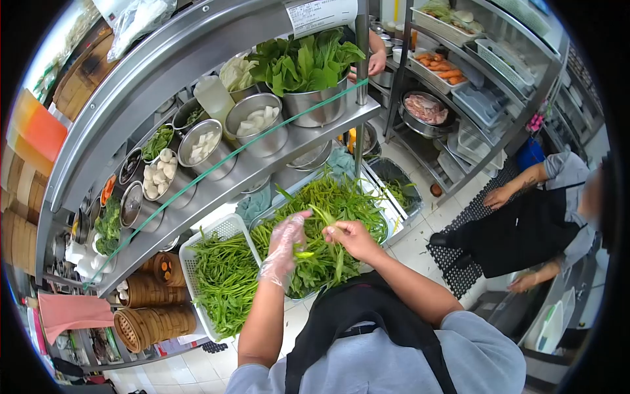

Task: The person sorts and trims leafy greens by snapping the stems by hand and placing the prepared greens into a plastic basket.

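From my remote seat, through the head camera, I look down on a curved stainless-steel shelf (243, 180) crossing the upper left, lined with metal containers. At the upper right stands a tall metal rack (394, 98) of trays, and near it a co-worker (525, 230) in a grey shirt and black apron.

Right below my view, under the shelf's edge, spreads a broad heap of long-leafed green vegetables (361, 203). Just beside it on the left sits a white perforated plastic basket (226, 226) filled with thin green stems. A round stainless-steel pot (318, 115) packed with broad dark-green leaves stands at the shelf's right end, and round woven-bamboo steamers (157, 325) are stacked at the lower left. Smaller, a bunch of green broccoli (108, 226) lies at the shelf's left end.

Both hands are over the heap. The left hand (289, 240), in a clear plastic glove, has its fingers curled; I cannot tell whether they close on anything. The bare right hand (351, 238) pinches a pale-green leafy stem (321, 215) between thumb and fingers. That stem lies between the two hands, above the heap.
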The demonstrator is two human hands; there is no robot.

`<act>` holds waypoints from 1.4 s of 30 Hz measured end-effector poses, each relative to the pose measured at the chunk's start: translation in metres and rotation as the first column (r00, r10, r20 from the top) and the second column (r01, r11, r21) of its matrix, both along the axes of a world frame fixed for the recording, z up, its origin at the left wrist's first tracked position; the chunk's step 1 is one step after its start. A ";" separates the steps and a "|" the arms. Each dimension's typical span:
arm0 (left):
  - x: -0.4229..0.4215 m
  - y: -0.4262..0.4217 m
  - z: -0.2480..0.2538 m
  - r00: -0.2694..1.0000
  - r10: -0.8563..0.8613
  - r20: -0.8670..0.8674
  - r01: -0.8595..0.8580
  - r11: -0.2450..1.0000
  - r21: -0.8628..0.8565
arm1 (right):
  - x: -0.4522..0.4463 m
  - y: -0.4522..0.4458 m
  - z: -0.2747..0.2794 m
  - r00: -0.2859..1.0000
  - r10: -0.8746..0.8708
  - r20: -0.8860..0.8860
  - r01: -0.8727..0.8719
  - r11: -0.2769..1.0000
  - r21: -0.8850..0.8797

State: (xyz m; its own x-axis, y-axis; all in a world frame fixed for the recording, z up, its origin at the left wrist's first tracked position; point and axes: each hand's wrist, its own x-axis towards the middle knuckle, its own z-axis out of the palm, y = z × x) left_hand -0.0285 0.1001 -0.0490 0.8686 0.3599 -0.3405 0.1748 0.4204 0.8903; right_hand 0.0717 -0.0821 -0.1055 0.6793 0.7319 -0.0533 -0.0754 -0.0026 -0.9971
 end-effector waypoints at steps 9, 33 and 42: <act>-0.014 -0.009 0.001 0.995 -0.050 -0.089 0.079 0.926 0.369 | -0.032 0.007 -0.009 0.997 0.072 -0.036 -0.072 0.997 0.004; 0.046 -0.011 0.024 0.916 -0.319 -0.243 0.350 0.343 0.871 | 0.148 -0.040 0.008 0.955 -0.113 0.273 0.125 0.992 -0.027; 0.067 -0.009 0.015 0.963 -0.041 -0.267 0.209 0.738 0.642 | 0.259 -0.079 -0.107 0.678 -0.035 0.734 0.441 0.818 -0.368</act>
